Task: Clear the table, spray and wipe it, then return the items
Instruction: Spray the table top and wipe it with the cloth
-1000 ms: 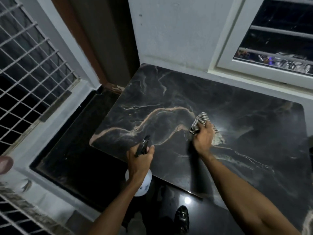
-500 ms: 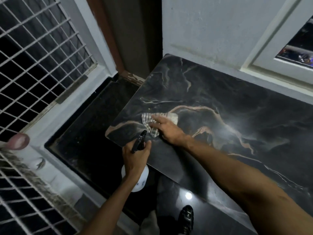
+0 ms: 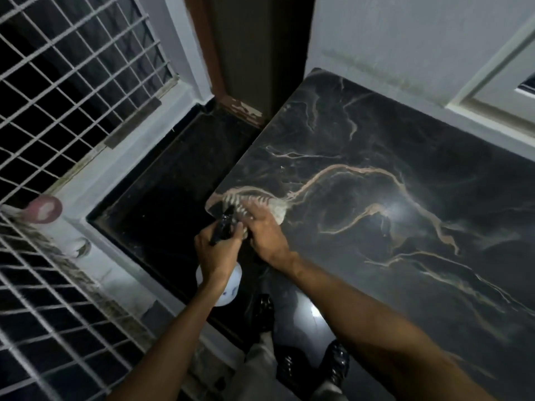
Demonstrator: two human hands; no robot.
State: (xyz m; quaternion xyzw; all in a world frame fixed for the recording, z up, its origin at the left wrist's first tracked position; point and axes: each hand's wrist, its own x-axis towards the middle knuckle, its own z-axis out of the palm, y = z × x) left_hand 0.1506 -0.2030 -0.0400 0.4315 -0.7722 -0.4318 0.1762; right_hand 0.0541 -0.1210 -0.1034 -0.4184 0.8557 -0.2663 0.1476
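The right hand (image 3: pixel 265 230) presses a checked cloth (image 3: pixel 254 202) flat on the near-left corner of the dark veined marble table (image 3: pixel 376 198). The left hand (image 3: pixel 215 251) grips a white, black-nozzled spray bottle (image 3: pixel 228 287) just beside it; the hands could collide, dragging the cloth off the edge.

dim home corner, dark marble-look table (image 3: pixel 390 212) against painted wall (image 3: pixel 390 33), white window grille (image 3: pixel 72 76), wooden door frame (image 3: pixel 231 102), glossy black floor (image 3: pixel 162 204)
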